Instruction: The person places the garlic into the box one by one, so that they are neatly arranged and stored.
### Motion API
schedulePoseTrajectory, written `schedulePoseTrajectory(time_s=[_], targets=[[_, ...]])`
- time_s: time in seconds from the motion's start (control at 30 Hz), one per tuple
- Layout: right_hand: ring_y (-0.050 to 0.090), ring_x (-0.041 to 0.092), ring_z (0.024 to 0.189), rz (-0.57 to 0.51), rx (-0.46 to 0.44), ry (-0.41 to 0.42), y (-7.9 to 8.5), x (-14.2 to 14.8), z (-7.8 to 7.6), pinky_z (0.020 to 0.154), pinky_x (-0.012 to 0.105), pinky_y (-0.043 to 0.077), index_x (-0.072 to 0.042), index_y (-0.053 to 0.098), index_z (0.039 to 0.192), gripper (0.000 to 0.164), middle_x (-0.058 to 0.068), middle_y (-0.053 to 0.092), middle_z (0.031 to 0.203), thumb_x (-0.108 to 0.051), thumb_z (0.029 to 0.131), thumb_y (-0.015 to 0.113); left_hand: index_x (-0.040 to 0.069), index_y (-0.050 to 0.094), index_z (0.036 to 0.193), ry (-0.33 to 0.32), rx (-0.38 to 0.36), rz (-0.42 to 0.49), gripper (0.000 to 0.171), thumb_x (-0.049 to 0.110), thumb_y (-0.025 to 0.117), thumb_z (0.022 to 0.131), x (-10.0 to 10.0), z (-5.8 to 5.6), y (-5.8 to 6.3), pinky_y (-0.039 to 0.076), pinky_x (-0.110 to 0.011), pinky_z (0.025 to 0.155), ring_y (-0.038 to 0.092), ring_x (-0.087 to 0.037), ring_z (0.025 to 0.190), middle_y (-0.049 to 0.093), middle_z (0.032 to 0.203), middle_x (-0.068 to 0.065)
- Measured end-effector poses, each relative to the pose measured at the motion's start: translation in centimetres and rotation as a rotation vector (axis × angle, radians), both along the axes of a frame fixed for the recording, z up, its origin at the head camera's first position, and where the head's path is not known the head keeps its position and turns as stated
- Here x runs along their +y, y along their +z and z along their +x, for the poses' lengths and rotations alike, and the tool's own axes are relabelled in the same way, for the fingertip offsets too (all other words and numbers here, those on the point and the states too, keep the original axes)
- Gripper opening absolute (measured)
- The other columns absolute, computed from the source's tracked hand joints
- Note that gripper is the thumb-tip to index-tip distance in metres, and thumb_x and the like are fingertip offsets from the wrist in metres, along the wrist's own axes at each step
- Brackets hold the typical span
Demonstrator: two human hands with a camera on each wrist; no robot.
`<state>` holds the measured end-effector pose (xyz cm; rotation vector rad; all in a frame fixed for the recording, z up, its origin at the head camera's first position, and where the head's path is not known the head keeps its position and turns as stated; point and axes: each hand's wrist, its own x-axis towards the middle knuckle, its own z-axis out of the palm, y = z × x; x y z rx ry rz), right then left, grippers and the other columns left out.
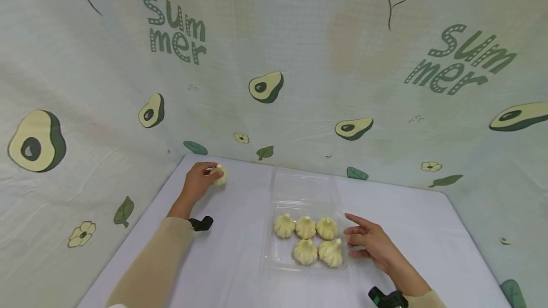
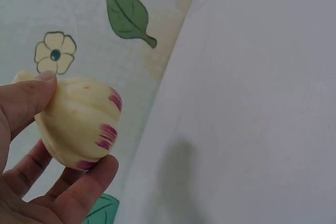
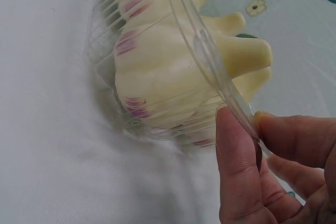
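My left hand (image 1: 200, 179) holds a garlic bulb (image 1: 220, 175) above the far left part of the table. In the left wrist view the thumb is on one side of that pale bulb (image 2: 79, 119) with purple streaks, and fingers are below it. A clear plastic container (image 1: 280, 263) stands open, holding several garlic bulbs in two rows; its front left spot has no bulb. At its right side, my right hand (image 1: 372, 244) pinches the rim (image 3: 231, 95) between thumb and finger, as the right wrist view shows. Bulbs (image 3: 163, 72) show through the container wall.
The container's clear lid (image 1: 304, 188) lies folded back behind it. A white cloth covers the table (image 1: 239, 232). Behind and at both sides hangs a printed curtain (image 1: 308, 122) with avocados and leaves. Each wrist wears a black camera mount (image 1: 201, 223).
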<state>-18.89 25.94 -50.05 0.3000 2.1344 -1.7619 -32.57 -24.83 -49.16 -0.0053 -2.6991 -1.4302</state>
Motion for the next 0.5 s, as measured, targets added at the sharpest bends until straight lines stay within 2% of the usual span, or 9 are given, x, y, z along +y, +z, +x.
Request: schedulePoseTrajectory(time_s=[0.27, 0.5], targets=[[0.067, 0.02, 0.09, -0.005, 0.002, 0.007, 0.1, -0.1, 0.0, 0.072, 0.039, 0.065, -0.006, 0.034, 0.164, 0.075, 0.012, 0.066, 0.117, 0.001, 0.097, 0.068, 0.006, 0.064, 0.142, -0.024, 0.005, 0.025, 0.047, 0.029, 0.072, 0.102, 1.5, 1.7, 1.4, 0.061, -0.045, 0.096, 0.06, -0.042, 0.134, 0.058, 0.147, -0.019], [0.066, 0.02, 0.09, 0.004, 0.017, 0.008, -0.1, -0.1, 0.0, 0.072, 0.039, 0.065, -0.006, 0.035, 0.164, 0.075, 0.012, 0.066, 0.118, 0.001, 0.097, 0.068, 0.006, 0.068, 0.136, -0.051, 0.045, 0.024, 0.04, 0.023, 0.074, 0.1, 2.8, 2.8, 2.3, 0.06, -0.049, 0.098, 0.059, -0.044, 0.135, 0.062, 0.141, -0.018]])
